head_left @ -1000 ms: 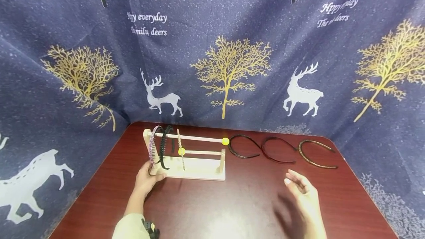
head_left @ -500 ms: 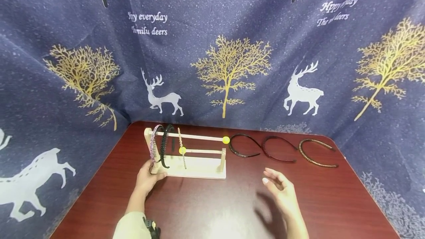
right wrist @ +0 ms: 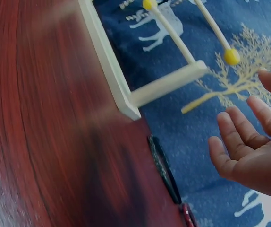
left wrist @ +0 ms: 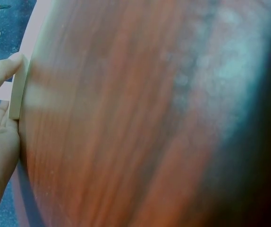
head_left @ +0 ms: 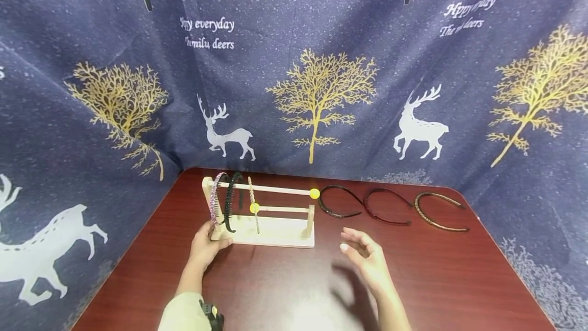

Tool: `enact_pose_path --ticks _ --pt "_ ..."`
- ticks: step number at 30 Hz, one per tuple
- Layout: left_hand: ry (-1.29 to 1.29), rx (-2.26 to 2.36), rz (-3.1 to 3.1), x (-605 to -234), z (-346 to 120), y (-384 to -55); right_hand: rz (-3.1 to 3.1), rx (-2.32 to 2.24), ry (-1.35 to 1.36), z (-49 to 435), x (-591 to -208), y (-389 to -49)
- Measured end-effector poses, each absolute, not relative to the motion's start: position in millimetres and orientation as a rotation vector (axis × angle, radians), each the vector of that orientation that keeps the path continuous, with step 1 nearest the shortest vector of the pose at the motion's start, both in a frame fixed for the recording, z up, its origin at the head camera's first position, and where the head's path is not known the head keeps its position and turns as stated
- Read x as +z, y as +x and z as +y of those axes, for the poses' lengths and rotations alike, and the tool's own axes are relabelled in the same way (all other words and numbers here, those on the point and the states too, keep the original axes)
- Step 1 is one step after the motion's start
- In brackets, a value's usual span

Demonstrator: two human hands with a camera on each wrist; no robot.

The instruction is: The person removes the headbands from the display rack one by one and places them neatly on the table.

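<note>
1. Left end: stand (head_left: 285,226) is being gripped at the base by left hand (head_left: 206,249); base edge is being pinched, thumb in front, other fingers round the end.
2. Purple glittery headband (head_left: 213,201) and black toothed headband (head_left: 228,203) are being carried side by side on upper rod (head_left: 285,189), near the left upright.
3. Pale thin headband (head_left: 251,195) is hanging farther right, by the lower rod's yellow knob; which rod is bearing it cannot be told.
4. Stand's long axis is running left to right; upper rod's free end, capped by yellow knob (head_left: 314,193), is pointing right, toward the right-hand side.
5. Loose black headband (head_left: 340,216) is lying on table (head_left: 275,280) just beyond the stand's right end, its curve facing left, its opening right.
6. Right hand (head_left: 365,257) is being held above the table, empty; fingers are being kept spread and loosely bent, thumb apart. Stand is lying leftward and ahead of them, loose black headband ahead; both are being approached closest by this hand's fingertips, without visible contact.
7. Dark red headband (head_left: 374,216), then gold headband (head_left: 421,213), are lying farther right, openings also facing right.
</note>
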State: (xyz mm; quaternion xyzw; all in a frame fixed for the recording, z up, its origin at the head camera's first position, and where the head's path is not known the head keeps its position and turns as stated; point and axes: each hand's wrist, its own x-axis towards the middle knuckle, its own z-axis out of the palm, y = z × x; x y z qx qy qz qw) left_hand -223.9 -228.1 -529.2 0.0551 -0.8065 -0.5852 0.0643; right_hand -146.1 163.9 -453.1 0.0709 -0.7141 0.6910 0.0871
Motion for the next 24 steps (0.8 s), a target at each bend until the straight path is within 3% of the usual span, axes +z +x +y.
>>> enact_pose_path --ticks 15,24 --pt "0.161 -1.739 -2.44 -531.1 -229.3 -223.8 -2.143 2.044 0.512 111.6 -453.9 -168.2" --pt "0.16 -1.775 -2.415 -530.6 -227.2 -224.2 -2.205 2.037 0.631 85.4 -431.1 -178.9"
